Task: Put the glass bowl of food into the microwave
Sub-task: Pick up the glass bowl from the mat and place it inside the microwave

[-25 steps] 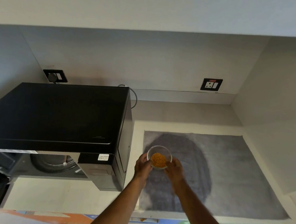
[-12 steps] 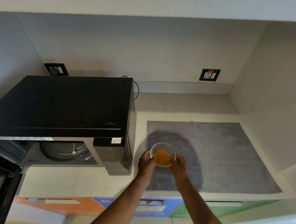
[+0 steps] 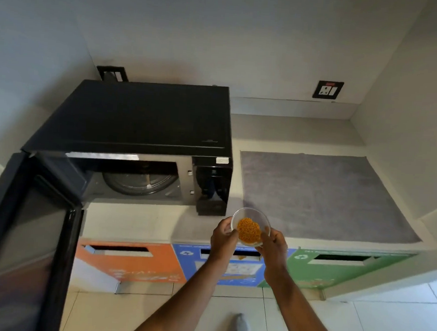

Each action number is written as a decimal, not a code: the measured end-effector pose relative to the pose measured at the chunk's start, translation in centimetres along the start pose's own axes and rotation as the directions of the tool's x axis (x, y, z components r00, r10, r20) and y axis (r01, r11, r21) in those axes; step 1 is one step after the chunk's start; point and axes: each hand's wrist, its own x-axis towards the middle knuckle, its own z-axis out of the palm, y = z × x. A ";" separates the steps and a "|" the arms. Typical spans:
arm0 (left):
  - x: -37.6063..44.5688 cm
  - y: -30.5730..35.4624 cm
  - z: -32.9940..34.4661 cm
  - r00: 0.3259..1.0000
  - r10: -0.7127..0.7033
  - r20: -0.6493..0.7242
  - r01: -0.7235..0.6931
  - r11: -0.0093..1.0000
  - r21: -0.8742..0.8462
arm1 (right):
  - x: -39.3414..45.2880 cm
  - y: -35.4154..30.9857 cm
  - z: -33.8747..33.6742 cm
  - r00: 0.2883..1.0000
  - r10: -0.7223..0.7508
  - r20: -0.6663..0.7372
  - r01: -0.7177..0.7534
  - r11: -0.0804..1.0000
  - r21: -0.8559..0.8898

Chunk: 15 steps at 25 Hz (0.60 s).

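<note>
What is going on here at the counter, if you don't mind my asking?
A person holds a small glass bowl of orange food between both hands, the left hand and right hand on either side of it, above the counter's front edge. The microwave sits to the left with its door swung wide open and the turntable inside bare. The bowl is not in yet. A grey mat lies to the right.

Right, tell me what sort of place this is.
Probably a shared pantry or office kitchenette. A black microwave sits with its door open on a counter, and below the counter are orange, blue and green recycling bins with slots. Wall sockets sit above the counter.
</note>
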 end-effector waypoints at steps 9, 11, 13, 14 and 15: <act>-5.1 -1.9 -13.8 0.982 0.020 -0.190 -0.046 0.989 -0.138 | -8.8 2.8 9.4 0.978 0.050 0.205 -0.038 0.997 -0.062; -5.2 -1.7 -16.4 0.968 0.020 -0.249 -0.066 0.982 -0.179 | -9.9 2.5 11.9 0.964 0.048 0.261 -0.028 0.996 -0.081; -4.9 -1.2 -18.4 0.951 0.026 -0.307 -0.097 0.971 -0.218 | -10.6 1.7 14.3 0.952 0.049 0.302 -0.018 0.994 -0.107; -4.7 -0.9 -19.4 0.941 0.027 -0.337 -0.111 0.967 -0.230 | -10.7 1.5 15.4 0.946 0.048 0.321 -0.011 0.993 -0.114; -4.3 -0.7 -20.3 0.932 0.029 -0.362 -0.125 0.962 -0.243 | -10.6 1.5 16.6 0.938 0.052 0.342 -0.016 0.994 -0.108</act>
